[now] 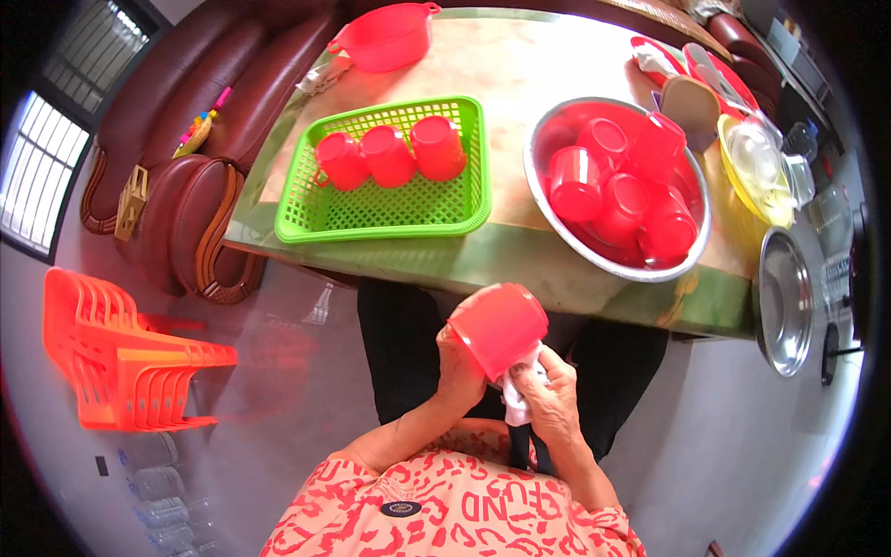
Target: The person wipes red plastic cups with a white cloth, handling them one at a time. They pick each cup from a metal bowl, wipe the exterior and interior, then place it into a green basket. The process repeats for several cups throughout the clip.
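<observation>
In front of my lap, my left hand (457, 369) is wrapped round a red plastic mug (501, 327), tilted with its mouth toward my right hand. A white cloth (514, 407) is pinched in my right hand (553, 395) and pressed at the mug's rim; part of the cloth is hidden by the fingers. Beyond the hands, a green plastic basket (380, 233) on the table holds three red mugs (389, 156) in a row, bottoms up. Right of it, a large metal-rimmed bowl (616, 270) contains several more red mugs (575, 184) in a jumble.
The marble-patterned table (506, 243) has a red basin (394, 39) at its far left. A yellow basket (742, 200) of clear ware and a shiny metal bowl (787, 302) sit at its right edge. Orange stacked chairs (121, 362) and a brown sofa (251, 79) stand left.
</observation>
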The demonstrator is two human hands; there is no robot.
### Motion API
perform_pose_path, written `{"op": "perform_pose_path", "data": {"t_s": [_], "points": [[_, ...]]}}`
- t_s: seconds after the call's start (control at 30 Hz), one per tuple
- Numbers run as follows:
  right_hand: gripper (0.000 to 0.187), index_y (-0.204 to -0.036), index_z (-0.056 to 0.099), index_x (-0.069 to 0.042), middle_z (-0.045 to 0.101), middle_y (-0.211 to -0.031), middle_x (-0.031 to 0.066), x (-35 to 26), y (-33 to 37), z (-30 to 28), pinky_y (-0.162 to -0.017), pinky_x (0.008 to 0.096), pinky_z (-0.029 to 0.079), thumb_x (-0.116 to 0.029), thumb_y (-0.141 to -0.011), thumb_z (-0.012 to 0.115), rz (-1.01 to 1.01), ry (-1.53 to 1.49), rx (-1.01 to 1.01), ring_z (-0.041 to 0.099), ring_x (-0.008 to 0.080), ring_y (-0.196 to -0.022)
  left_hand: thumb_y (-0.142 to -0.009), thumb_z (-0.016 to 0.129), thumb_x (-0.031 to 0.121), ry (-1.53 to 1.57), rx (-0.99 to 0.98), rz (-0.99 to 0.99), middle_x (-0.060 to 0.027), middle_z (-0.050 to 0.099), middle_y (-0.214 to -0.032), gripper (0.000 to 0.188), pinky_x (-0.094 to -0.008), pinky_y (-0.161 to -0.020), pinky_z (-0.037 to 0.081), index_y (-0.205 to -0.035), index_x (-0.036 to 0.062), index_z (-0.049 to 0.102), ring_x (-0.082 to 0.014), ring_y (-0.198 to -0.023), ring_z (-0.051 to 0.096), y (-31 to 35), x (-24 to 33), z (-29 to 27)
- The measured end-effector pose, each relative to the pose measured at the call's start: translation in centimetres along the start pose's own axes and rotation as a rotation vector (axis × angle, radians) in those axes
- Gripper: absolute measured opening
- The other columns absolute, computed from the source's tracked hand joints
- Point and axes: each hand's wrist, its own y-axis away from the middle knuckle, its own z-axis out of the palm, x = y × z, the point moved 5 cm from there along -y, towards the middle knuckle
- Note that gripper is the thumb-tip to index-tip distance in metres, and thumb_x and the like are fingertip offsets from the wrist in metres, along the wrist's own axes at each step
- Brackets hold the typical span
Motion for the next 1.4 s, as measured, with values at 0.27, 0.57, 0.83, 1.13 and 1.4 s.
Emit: {"op": "perform_pose_path", "data": {"t_s": [0.27, 0.57, 0.83, 1.13, 1.4], "points": [[0.013, -0.096, 0.060, 0.001, 0.058, -0.074, 0.0012, -4.1, -0.4, -1.6, -0.055, 0.0204, 0.041, -0.005, -0.085, 0.064, -0.348, 0.386, 0.041, 0.053, 0.0068, -0.061, -0.085, 0.052, 0.007, 0.698, -0.385, -0.243, -0.0141, 0.041, -0.143, 0.063, -0.0381, -0.107, 0.036, -0.144, -0.0011, 0.032, -0.0207, -0.129, 0.044, -0.8, 3.1, -2.8], [0.032, -0.098, 0.056, 0.001, 0.060, -0.085, 0.0169, -7.0, -0.7, 2.4, -0.062, 0.0383, 0.050, 0.001, -0.068, 0.070, -0.976, 0.899, 0.029, 0.060, 0.0330, -0.072, -0.058, 0.090, 0.028, -0.638, -0.327, 0.210, -0.0146, 0.053, -0.128, 0.093, -0.0369, -0.101, 0.040, -0.134, 0.0003, 0.043, -0.0268, -0.117, 0.052, -3.2, 10.1, -4.0], [0.026, -0.100, 0.059, 0.001, 0.062, -0.091, 0.0143, -8.3, -1.8, 0.3, -0.070, 0.0307, 0.048, 0.000, -0.076, 0.069, -0.826, 0.631, 0.160, 0.062, 0.0253, -0.078, -0.067, 0.084, 0.013, -0.300, 0.004, 0.144, -0.0098, 0.057, -0.117, 0.072, -0.0340, -0.096, 0.045, -0.125, 0.0037, 0.043, -0.0187, -0.110, 0.057, -7.7, 12.5, -8.7], [0.019, -0.099, 0.060, -0.002, 0.060, -0.085, 0.0069, -3.7, -3.6, -1.8, -0.066, 0.0267, 0.046, -0.007, -0.082, 0.069, -0.525, 0.567, 0.132, 0.057, 0.0144, -0.073, -0.061, 0.087, 0.017, -0.634, 0.106, 0.116, -0.0124, 0.052, -0.114, 0.074, -0.0380, -0.098, 0.042, -0.120, 0.0033, 0.045, -0.0246, -0.112, 0.051, -15.5, 7.0, -10.7], [0.024, -0.101, 0.062, -0.001, 0.063, -0.084, 0.0078, -2.3, -4.1, -3.1, -0.065, 0.0271, 0.047, -0.011, -0.082, 0.070, -0.413, 0.529, 0.194, 0.058, 0.0140, -0.072, -0.059, 0.088, 0.028, -0.900, 0.017, 0.037, -0.0166, 0.049, -0.113, 0.076, -0.0389, -0.101, 0.039, -0.117, 0.0021, 0.044, -0.0300, -0.112, 0.049, -17.8, 3.9, -8.7]]}}
